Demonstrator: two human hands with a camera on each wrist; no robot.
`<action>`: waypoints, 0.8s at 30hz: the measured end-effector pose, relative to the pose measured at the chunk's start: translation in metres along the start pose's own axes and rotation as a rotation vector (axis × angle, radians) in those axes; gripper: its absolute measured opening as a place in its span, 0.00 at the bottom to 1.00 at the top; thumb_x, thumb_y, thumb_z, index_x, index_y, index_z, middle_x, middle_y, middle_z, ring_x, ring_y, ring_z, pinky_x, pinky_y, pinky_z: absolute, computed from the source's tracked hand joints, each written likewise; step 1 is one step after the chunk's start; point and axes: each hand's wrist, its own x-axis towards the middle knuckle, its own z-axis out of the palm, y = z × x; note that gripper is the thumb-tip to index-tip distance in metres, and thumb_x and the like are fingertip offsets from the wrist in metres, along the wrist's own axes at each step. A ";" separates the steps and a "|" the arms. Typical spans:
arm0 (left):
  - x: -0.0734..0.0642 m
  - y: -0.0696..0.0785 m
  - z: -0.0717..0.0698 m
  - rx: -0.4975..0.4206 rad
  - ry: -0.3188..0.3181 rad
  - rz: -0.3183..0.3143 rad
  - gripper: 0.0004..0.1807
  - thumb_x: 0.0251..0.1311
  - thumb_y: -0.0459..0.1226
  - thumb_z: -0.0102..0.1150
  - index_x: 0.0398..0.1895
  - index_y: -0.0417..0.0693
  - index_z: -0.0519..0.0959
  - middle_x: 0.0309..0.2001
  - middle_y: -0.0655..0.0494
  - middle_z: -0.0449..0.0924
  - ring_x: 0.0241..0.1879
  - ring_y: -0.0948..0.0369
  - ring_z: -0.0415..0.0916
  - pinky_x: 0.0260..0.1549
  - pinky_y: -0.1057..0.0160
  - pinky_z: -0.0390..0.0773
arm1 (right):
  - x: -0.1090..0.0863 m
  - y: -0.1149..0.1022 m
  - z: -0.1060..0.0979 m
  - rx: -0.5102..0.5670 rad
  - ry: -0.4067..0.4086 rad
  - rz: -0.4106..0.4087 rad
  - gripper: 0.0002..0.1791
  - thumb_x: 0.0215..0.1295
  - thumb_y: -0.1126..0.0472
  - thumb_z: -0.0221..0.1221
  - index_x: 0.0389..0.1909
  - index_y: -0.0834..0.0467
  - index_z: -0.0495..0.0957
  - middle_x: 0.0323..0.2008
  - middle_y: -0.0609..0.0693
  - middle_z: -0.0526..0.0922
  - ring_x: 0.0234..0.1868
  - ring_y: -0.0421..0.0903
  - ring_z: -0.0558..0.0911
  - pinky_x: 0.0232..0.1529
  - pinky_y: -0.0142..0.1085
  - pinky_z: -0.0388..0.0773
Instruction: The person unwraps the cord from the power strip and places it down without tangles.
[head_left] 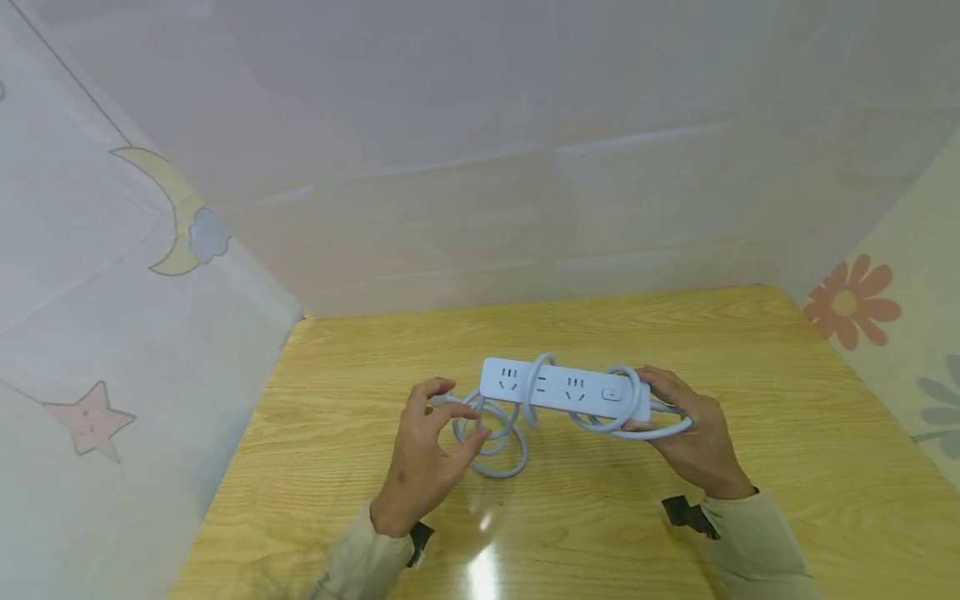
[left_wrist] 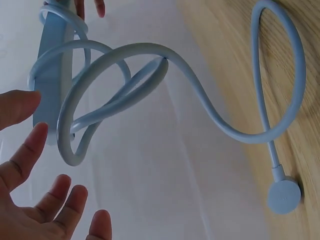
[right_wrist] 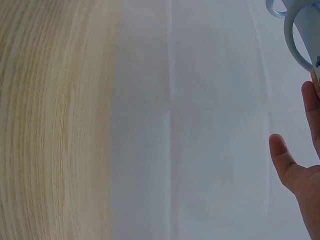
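Note:
A white power strip (head_left: 555, 392) is held up above the table, its sockets and switch facing the head camera. Its white cord (head_left: 501, 473) loops round the strip in places and trails below its left end. My right hand (head_left: 701, 433) holds the strip's right end; in the right wrist view only a finger and thumb show at the edge. Beside the left end, my left hand (head_left: 423, 458) has its fingers spread and bent, grasping nothing. The left wrist view shows its fingertips close to the strip; contact is unclear. The round plug (left_wrist: 284, 196) lies on the wood.
The wooden table (head_left: 600, 517) runs back to a pale sheet wall (head_left: 480, 208). Printed side walls stand at the left and right, with a moon (head_left: 168, 208) and a red flower (head_left: 862, 304).

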 end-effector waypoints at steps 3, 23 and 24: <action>-0.001 0.004 0.004 0.008 0.013 0.014 0.12 0.47 0.36 0.79 0.33 0.44 0.85 0.58 0.39 0.71 0.59 0.45 0.68 0.49 0.44 0.70 | 0.000 -0.001 -0.001 -0.009 -0.009 0.015 0.30 0.57 0.62 0.72 0.56 0.75 0.75 0.56 0.53 0.81 0.59 0.40 0.78 0.60 0.29 0.71; 0.003 0.024 0.039 0.061 0.154 0.021 0.13 0.42 0.43 0.82 0.25 0.44 0.88 0.69 0.36 0.64 0.69 0.39 0.60 0.57 0.32 0.60 | 0.002 -0.001 0.004 -0.011 0.004 -0.009 0.30 0.59 0.54 0.70 0.56 0.71 0.77 0.56 0.56 0.82 0.59 0.42 0.79 0.61 0.30 0.71; 0.003 0.024 0.041 0.063 0.159 0.016 0.13 0.42 0.43 0.82 0.24 0.44 0.88 0.70 0.37 0.64 0.69 0.40 0.60 0.57 0.32 0.60 | 0.002 -0.001 0.004 -0.009 0.004 -0.011 0.30 0.60 0.54 0.70 0.56 0.71 0.77 0.55 0.56 0.82 0.59 0.42 0.79 0.61 0.31 0.71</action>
